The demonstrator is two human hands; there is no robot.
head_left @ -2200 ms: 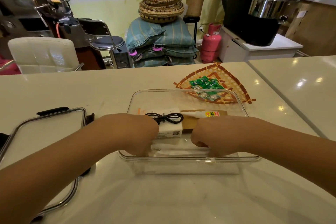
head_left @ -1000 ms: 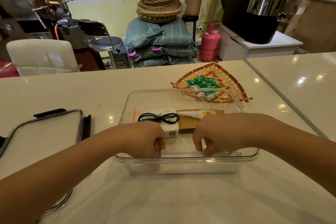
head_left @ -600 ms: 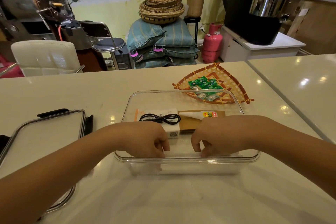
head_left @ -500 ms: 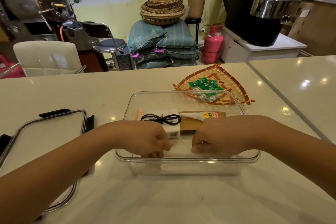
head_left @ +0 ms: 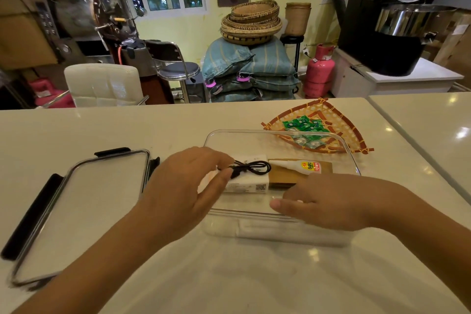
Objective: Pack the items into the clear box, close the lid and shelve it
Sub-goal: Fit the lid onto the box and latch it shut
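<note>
Left hand (head_left: 183, 186) loosely spread above clear box (head_left: 349, 150); right hand (head_left: 328, 201) flat, fingers inside it

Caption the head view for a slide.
Left hand at the cable in the clear box; right hand inside; lid off.

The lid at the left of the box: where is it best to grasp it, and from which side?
Probably the lid by its right long edge, nearest the clear box, reaching with the left hand. It lies flat; black latch flaps stick out at other edges.
</note>
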